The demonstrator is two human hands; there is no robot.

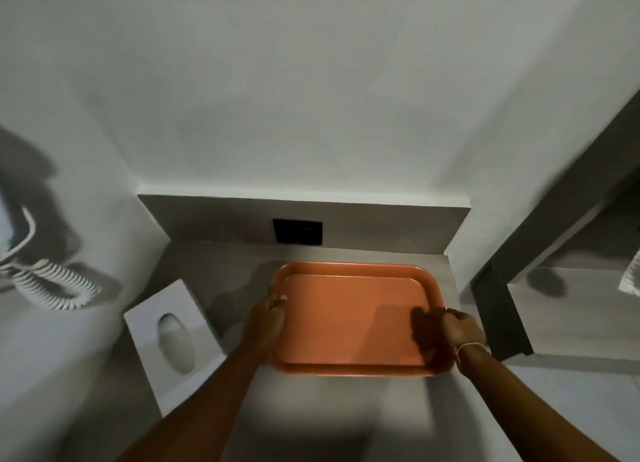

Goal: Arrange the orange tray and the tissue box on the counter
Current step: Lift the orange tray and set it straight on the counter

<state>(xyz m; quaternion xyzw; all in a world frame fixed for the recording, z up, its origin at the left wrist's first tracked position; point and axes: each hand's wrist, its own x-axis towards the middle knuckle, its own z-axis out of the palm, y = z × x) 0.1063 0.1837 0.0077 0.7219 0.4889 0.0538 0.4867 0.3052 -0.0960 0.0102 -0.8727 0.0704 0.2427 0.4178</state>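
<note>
counter (221, 271) | both hands' fingers grip orange tray (353, 323) sides, arms outstretched

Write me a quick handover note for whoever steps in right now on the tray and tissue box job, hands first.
Left hand: gripping the left rim of the orange tray.
Right hand: gripping the tray's right rim.
Tray: empty, over the counter near the back panel; the picture does not settle whether it is resting flat or slightly lifted.
Tissue box: white, on the counter left of the tray, angled, opening facing up, untouched by either hand.
Done: tray brought close to the back wall.
Left: probably settle the tray, release it, then square up the tissue box beside it.
</note>
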